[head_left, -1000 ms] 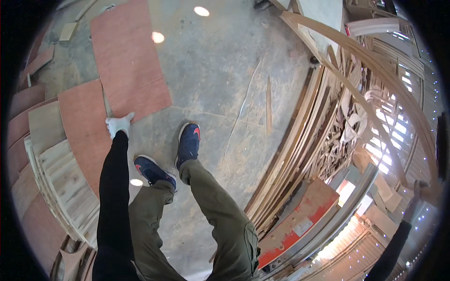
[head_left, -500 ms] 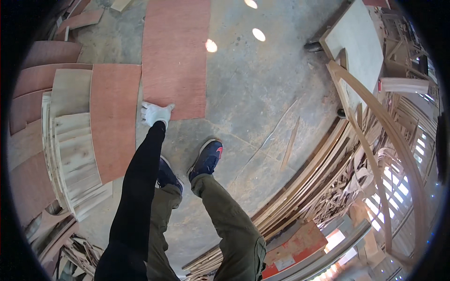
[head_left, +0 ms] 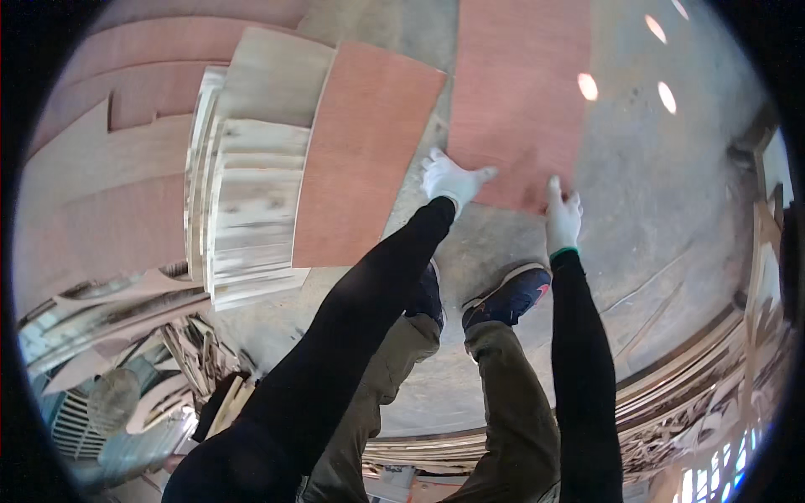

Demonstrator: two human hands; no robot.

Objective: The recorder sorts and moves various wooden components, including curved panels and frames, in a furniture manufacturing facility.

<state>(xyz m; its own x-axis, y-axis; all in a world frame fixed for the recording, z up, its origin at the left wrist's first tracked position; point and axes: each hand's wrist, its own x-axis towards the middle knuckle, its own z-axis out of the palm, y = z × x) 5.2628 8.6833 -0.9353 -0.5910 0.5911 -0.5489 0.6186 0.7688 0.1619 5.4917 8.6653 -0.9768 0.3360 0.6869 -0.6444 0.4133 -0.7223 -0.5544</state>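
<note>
A long reddish-brown plywood sheet (head_left: 520,92) lies on the concrete floor ahead of my feet and runs out of the view at the far side. My left hand (head_left: 453,178), in a white knit glove, is at its near left corner. The thumb reaches over the sheet and the fingers spread past its left edge, so this hand is open. My right hand (head_left: 563,220), also gloved, is at the near right corner with thumb and fingers apart. Whether its fingertips touch the sheet is unclear. Left of it lies a shorter reddish plywood panel (head_left: 360,159).
A stack of pale plywood pieces (head_left: 256,210) sits beside the shorter panel, with larger reddish sheets (head_left: 126,226) farther left. Scrap wood (head_left: 201,348) is heaped at lower left. Long wood strips (head_left: 671,377) lie along the lower right. My shoes (head_left: 511,293) stand close to the sheet.
My right hand has come into view and reached the sheet's near right corner. The left hand stays at the left corner. The view has swung left, so the sheet appears farther right.
</note>
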